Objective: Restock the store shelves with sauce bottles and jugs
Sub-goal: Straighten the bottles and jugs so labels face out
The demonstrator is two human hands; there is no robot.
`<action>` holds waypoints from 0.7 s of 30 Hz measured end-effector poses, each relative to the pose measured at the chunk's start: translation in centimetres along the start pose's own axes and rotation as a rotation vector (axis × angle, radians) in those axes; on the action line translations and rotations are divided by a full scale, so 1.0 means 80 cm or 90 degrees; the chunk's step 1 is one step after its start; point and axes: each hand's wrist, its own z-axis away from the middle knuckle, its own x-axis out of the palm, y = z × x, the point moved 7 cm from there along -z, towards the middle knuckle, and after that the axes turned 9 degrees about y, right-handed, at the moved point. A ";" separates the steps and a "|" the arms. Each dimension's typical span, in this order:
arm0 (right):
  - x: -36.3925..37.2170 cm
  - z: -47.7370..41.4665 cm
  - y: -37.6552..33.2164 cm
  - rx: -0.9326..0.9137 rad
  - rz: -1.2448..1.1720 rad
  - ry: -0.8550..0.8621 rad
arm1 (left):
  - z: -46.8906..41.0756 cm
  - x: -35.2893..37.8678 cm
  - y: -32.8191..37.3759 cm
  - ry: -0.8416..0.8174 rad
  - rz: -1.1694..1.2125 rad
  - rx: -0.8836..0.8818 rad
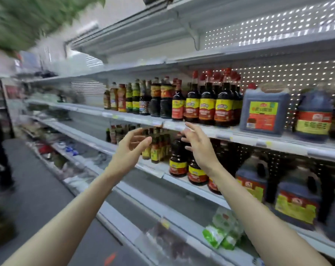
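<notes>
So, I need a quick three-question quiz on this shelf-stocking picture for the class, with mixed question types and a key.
1. True or false: the left hand holds a bottle.
2. What stands directly left of the square jug? A red-capped bottles; B milk cartons; C cereal boxes.
3. Fill in: the packets near the bottom are ____ and white.
Key: 1 false; 2 A; 3 green.

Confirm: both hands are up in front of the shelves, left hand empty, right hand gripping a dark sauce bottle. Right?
No. In the head view the right hand holds nothing; its fingers are spread open before the sauce bottles. The left hand is empty, and both are up in front of the shelves.
</notes>
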 end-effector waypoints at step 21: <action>0.465 -0.214 0.165 0.023 -0.035 -0.070 | -0.292 -0.257 -0.283 0.032 -0.088 -0.020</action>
